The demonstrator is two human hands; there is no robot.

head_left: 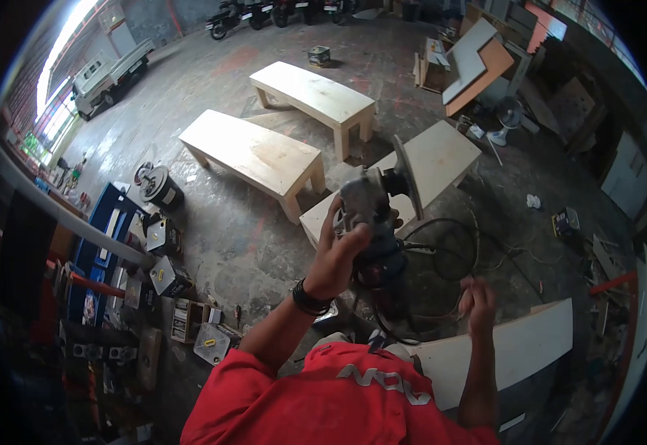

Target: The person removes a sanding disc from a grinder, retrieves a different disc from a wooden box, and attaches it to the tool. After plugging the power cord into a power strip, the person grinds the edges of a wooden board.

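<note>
Starting at left, see a bench [253, 152] on the floor [219, 274], well apart from the left hand [338, 248]. Next, find that hand wrapped around the head of the sander [383, 256], thumb on the near side, fingertips mostly hidden behind the casing. Call this a closed, full-palm grip, not a pinch. Locate the sander in front of the red shirt [316, 400], seemingly held up off the floor. Judge it heavy and hard, with much of the weight probably in the motor, so likely to twist when borne at one end. Expect a stiff casing, perhaps slippery with dust, and treat the rim of the disc [408, 178] as the part most easily harmed. Take hold best with one palm at the head and the other around the motor, keeping fingers clear of the disc. Read the long axis as running from the head, at top, down and slightly right. Note the disc standing nearly edge-on, turned with its working face to the right, across the view of another bench [442, 159]. Farther right, follow the loose loops of the cord [442, 220], bendy and likely to snag. Finally, reach the right hand [477, 298], off the sander and near the cord, with fingers curled in; cannot tell whether pinching anything.
</note>
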